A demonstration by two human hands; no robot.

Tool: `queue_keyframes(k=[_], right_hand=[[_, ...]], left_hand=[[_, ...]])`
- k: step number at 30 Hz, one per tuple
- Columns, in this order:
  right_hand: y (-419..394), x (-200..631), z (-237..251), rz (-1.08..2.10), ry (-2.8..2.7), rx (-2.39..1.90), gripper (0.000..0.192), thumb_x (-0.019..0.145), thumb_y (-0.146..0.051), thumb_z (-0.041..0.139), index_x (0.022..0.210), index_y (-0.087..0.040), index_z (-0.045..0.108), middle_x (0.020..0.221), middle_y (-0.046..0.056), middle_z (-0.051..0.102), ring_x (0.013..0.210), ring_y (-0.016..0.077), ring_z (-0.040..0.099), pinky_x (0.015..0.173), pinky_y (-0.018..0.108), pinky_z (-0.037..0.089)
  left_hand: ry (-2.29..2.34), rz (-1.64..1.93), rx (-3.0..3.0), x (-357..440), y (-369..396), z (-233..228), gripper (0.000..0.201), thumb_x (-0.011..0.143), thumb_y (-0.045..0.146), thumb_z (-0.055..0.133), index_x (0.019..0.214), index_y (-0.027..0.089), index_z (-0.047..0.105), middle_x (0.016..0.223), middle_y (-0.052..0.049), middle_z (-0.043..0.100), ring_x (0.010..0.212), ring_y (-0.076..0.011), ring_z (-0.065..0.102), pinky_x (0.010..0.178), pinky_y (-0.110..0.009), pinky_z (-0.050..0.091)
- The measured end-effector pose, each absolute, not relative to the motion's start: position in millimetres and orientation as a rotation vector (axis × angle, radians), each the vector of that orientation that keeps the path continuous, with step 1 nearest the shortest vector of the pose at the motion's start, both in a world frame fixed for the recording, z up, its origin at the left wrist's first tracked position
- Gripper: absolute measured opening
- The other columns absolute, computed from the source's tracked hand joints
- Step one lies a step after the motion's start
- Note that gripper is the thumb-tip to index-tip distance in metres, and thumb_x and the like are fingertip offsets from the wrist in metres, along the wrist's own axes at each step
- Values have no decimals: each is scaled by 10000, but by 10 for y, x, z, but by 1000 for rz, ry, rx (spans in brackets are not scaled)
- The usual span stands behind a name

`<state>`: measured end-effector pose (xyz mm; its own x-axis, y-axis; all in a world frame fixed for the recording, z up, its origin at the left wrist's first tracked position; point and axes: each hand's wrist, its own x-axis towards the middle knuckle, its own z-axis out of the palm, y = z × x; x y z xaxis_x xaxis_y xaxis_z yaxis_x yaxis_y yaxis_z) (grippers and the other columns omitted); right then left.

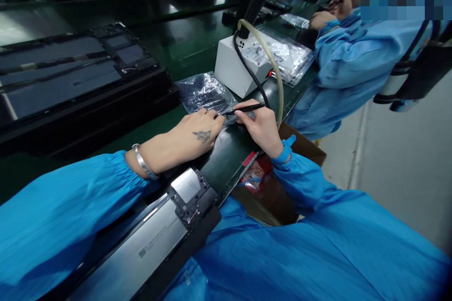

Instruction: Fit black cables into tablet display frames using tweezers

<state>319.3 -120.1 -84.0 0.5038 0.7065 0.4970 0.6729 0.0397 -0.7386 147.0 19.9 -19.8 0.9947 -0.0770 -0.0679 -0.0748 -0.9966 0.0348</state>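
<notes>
My left hand point(197, 136) lies back-up at the near edge of a clear plastic bag point(206, 91) with dark contents. Its fingers curl down onto the bag, and the fingertips are hidden. Beside it, my right hand point(259, 124) pinches a slim black pen-shaped tool point(249, 108) between thumb and fingers. The tool's tip points left, close to the left hand's fingers. Below my left wrist lies an opened device with a silver battery point(141, 244) and dark circuit parts, tilted along the bench edge.
A white box point(236, 66) with a red switch, a black cord and a pale tube point(277, 70) stands beyond my hands. Stacked dark device panels point(77, 70) lie at left. A cardboard box point(278, 202) sits below the bench edge. At right, a co-worker's sleeve point(360, 51) shows.
</notes>
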Motion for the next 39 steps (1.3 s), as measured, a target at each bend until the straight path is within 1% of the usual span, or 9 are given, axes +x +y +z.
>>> queue_keyframes(k=[9, 13, 15, 18, 21, 24, 29, 36, 39], right_hand=[[-1517, 2964, -659, -36, -1000, -1381, 217, 939, -438, 669, 1009, -245, 740, 991, 19, 680, 877, 159, 706, 759, 294, 654], [-2025, 3031, -577, -125, -904, -1212, 139, 949, -393, 665, 1002, -290, 741, 965, -5, 677, 813, 146, 708, 723, 321, 674], [-2341, 3146, -607, -264, -896, -1228, 129, 954, -376, 658, 1002, -296, 747, 948, 4, 690, 805, 162, 707, 714, 354, 668], [-2791, 3355, -732, -637, -863, -1405, 143, 932, -384, 680, 1001, -290, 763, 943, 40, 719, 905, 226, 708, 856, 445, 632], [-3068, 3607, -890, -819, -646, -1442, 183, 898, -429, 712, 988, -276, 757, 993, 58, 715, 997, 252, 693, 973, 483, 581], [-3163, 3915, -1030, -651, -403, -1259, 268, 955, -501, 610, 1048, -265, 698, 977, 34, 675, 939, 199, 703, 932, 460, 612], [-3173, 4366, -1246, -221, -317, -1032, 314, 963, -566, 557, 1032, -278, 662, 980, 12, 687, 1077, 164, 692, 1054, 421, 575], [-3138, 4515, -1297, -117, -347, -765, 199, 901, -532, 693, 938, -340, 728, 998, -60, 735, 1114, 113, 685, 1118, 319, 543], [-3144, 4327, -1148, 10, -421, -749, 135, 835, -496, 779, 872, -367, 763, 963, -82, 760, 1051, 98, 702, 1089, 200, 532]], left_hand=[[-128, -212, 3127, 1532, 265, -135, 432, 911, 104, 403, 1317, 140, 544, 1354, -156, 581, 1174, -285, 606, 978, -411, 532], [-299, -144, 3176, 1816, 85, 149, 446, 861, 44, 376, 1203, 161, 637, 1336, -123, 619, 1190, -266, 627, 990, -387, 527], [-434, -75, 3081, 2129, -176, 240, 431, 857, 53, 376, 1163, 156, 662, 1232, -114, 679, 1111, -257, 664, 967, -388, 535], [-426, -3, 2701, 2734, -726, 160, 442, 845, 71, 409, 1210, 134, 651, 1166, -113, 719, 1107, -231, 676, 1038, -391, 507], [-176, -93, 2077, 3294, -1269, -69, 573, 846, 88, 439, 1416, 107, 495, 1476, -173, 555, 1335, -219, 570, 1138, -394, 447], [-33, -200, 1600, 3589, -1647, -192, 599, 936, 159, 431, 1527, 139, 338, 1621, -149, 383, 1431, -188, 485, 1170, -356, 415], [-100, -262, 1533, 3501, -1857, -75, 547, 1014, 230, 373, 1551, 159, 296, 1626, -45, 395, 1467, -117, 422, 1173, -240, 375], [-119, -204, 1661, 2632, -1434, 169, 639, 903, 183, 452, 1534, 189, 349, 1569, -132, 472, 1444, -241, 475, 1197, -461, 390], [19, -114, 1981, 1930, -945, 408, 577, 946, 273, 503, 1516, 244, 416, 1466, -104, 590, 1356, -273, 564, 1121, -441, 470]])
